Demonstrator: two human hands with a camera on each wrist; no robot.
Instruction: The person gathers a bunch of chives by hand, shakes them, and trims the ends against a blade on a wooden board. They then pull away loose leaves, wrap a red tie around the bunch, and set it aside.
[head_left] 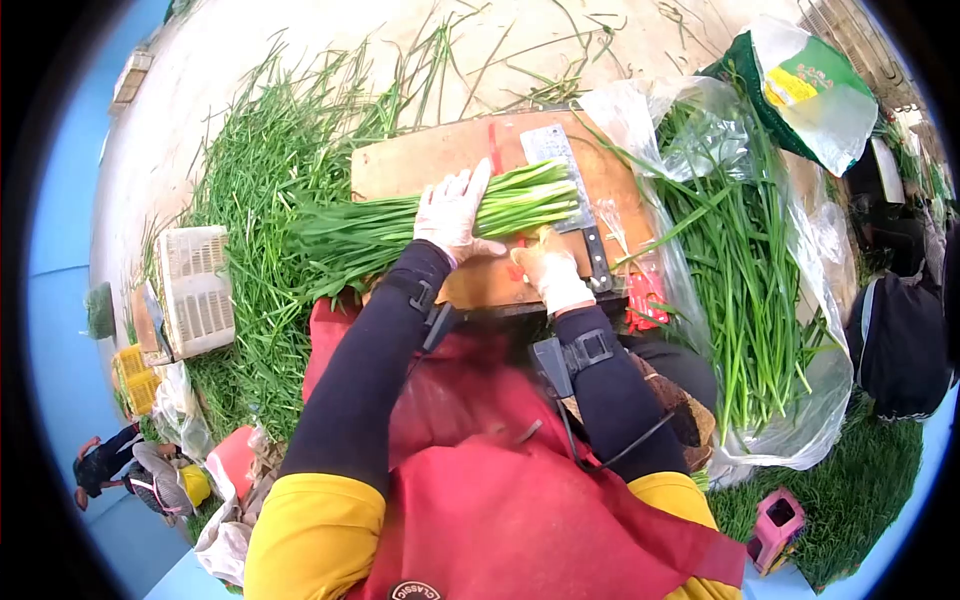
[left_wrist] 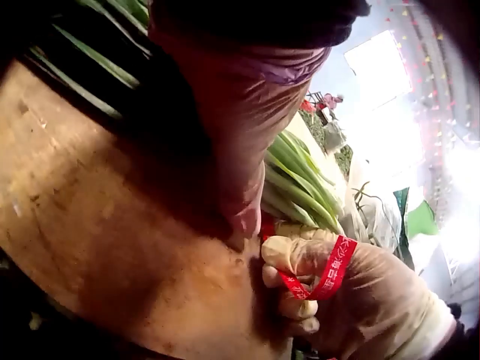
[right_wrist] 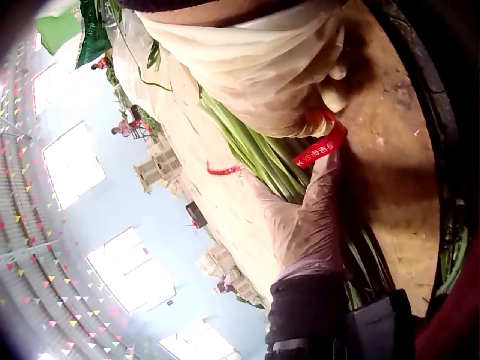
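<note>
1. Landmark: the cutting board (head_left: 400, 155), in front of the person. The long green bundle (head_left: 525, 197) lies across it, pale ends toward the board's right end, leafy ends running out over its left edge.
2. Left hand (head_left: 455, 215), gloved, is clamped over the bundle mid-board: fingers over its far side, thumb on its near side. Probably so the stalks stay gathered and don't roll.
3. Right hand (head_left: 552, 270), gloved, is just beside it at the board's near edge, fingers curled, pinching a red printed strip (left_wrist: 334, 270). Strip is looped over the fingers, likely to leave a free length to work with. Its far end runs in near the left thumb; can't tell whether any of it passes under the stalks.
4. Cleaver (head_left: 548, 145) lies flat at the board's right end, handle toward the person. Pale stalk ends seem to overlap the blade. Reads as parked there, out of both hands but in easy reach.
5. Red ribbons (head_left: 645, 298) sit at the board's near right corner, on the right hand's side; short reach, I'd guess that's why.
6. Right of the board: clear plastic bag (head_left: 800, 435) with more long greens (head_left: 735, 290) in it. Left of the board: loose leafy pile (head_left: 255, 160), white crate (head_left: 208, 290) beyond it.
</note>
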